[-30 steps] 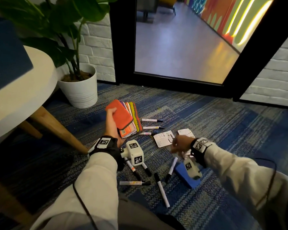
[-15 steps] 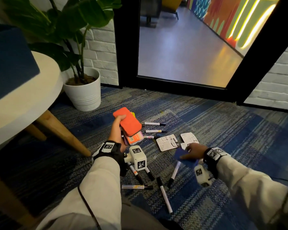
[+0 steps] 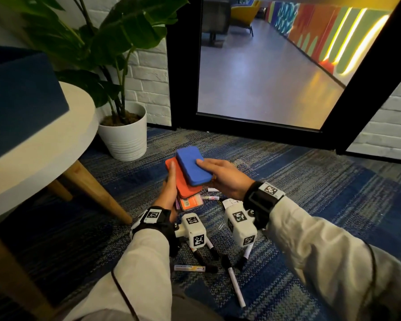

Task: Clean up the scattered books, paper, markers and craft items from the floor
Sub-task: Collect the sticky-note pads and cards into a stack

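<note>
My left hand (image 3: 169, 193) grips a stack of flat items from below, with an orange foam pad (image 3: 183, 184) on top and coloured pieces (image 3: 191, 202) under it. My right hand (image 3: 225, 177) presses a blue foam pad (image 3: 193, 166) onto the orange one, thumb on its top face. Several markers (image 3: 234, 280) lie on the carpet below my wrists, partly hidden by the wrist trackers. More markers (image 3: 210, 197) and a bit of white paper (image 3: 229, 202) show under my right hand. A paper clip (image 3: 221, 225) lies between the trackers.
A round white table (image 3: 56, 144) with wooden legs (image 3: 97, 191) stands at the left, a blue box (image 3: 21, 98) on it. A white pot with a leafy plant (image 3: 125, 137) sits by the brick wall. A black-framed glass door (image 3: 264, 126) is ahead.
My right hand lifted the blue pad from the floor and brought it left onto the orange pad. My left hand stayed holding the stack. The view tilted upward.
</note>
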